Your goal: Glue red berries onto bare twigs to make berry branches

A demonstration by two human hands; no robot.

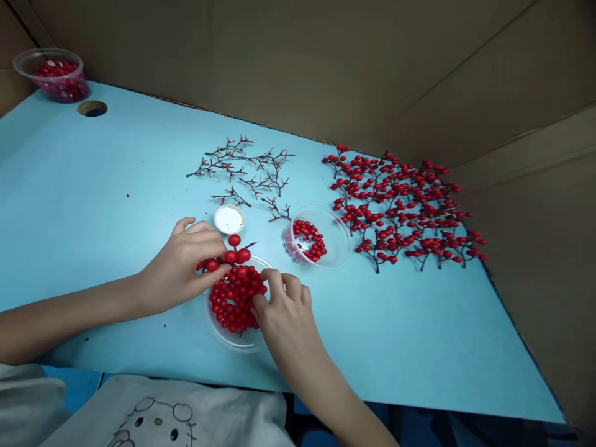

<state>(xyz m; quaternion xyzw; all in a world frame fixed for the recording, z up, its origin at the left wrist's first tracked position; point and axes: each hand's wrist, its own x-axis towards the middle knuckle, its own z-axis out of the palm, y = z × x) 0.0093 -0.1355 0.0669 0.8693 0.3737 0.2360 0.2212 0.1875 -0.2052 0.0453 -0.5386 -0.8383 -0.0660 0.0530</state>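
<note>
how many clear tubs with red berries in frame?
3: one under the hands, one right of it by the berry sprigs, one at the far left corner.

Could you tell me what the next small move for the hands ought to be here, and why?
Probably the right hand should pinch one loose red berry from the clear plastic dish of red berries and lift it to the brown twig with red berries held by the left hand. Its fingertips already rest among those berries, and one twig tip still looks bare.
</note>
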